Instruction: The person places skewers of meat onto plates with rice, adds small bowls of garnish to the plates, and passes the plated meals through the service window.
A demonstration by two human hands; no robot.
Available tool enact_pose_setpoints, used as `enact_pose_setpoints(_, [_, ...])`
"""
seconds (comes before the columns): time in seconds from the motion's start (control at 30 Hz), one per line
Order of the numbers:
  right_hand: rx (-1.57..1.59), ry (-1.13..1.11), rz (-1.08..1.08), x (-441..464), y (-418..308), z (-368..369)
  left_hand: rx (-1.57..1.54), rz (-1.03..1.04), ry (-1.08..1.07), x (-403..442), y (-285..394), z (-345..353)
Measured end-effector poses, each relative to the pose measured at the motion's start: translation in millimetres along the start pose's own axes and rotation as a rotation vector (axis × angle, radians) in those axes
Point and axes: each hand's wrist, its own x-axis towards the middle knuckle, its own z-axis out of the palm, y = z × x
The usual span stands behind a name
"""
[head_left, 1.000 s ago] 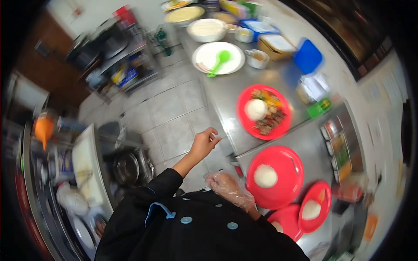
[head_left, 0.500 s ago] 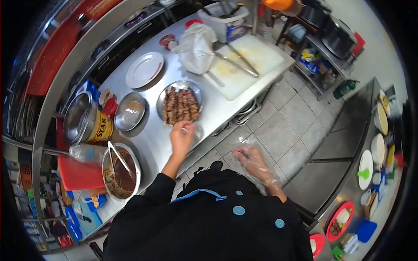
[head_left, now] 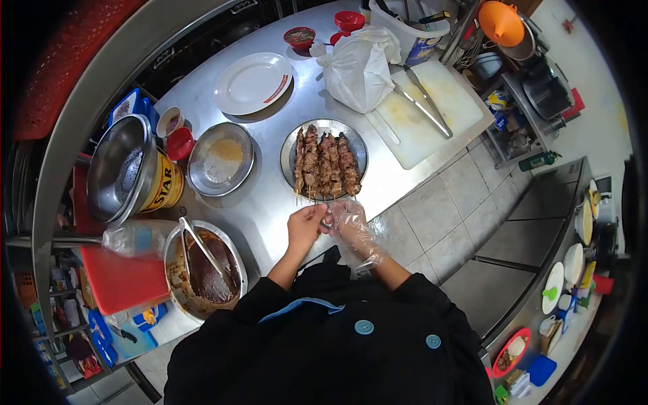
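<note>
Several grilled meat skewers [head_left: 329, 165] lie side by side on a round metal plate [head_left: 286, 152], their stick ends pointing toward me. Just below those ends, my bare left hand [head_left: 306, 229] has its fingers closed in a pinch against my right hand. My right hand [head_left: 349, 226] wears a loose clear plastic glove, and its fingers are curled in. Where the fingertips meet, I cannot make out what is held. A second metal plate [head_left: 202, 179] with yellowish residue sits to the left.
A bowl of dark sauce [head_left: 243, 260] holds tongs [head_left: 209, 253]. A white plate [head_left: 250, 81], a white plastic bag [head_left: 361, 71] and a cutting board [head_left: 412, 145] with more tongs [head_left: 428, 108] stand farther back. The yellow STAR tub [head_left: 164, 182] is left; tiled floor [head_left: 432, 202] lies right.
My right hand has come in from the right to meet my left hand below the skewers. My left hand has shifted right and my view has moved closer to the table.
</note>
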Motion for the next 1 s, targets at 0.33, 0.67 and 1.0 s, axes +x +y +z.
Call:
enact_pose_setpoints(0.33, [0.218,-0.004,-0.031,-6.2,2.2,7.1,-0.136,-0.256,-0.148,-7.7,1.0,-8.6])
enact_pose_setpoints(0.67, [0.000,0.046,-0.090,-16.2,-15.6,3.0,-1.068,-0.472,-0.040,-1.8,-7.4,2.2])
enact_pose_setpoints(1.0, [0.135,0.035,-0.100,-54.6,-43.7,0.5,-0.604,-0.101,-0.073,-16.1,20.1,7.4])
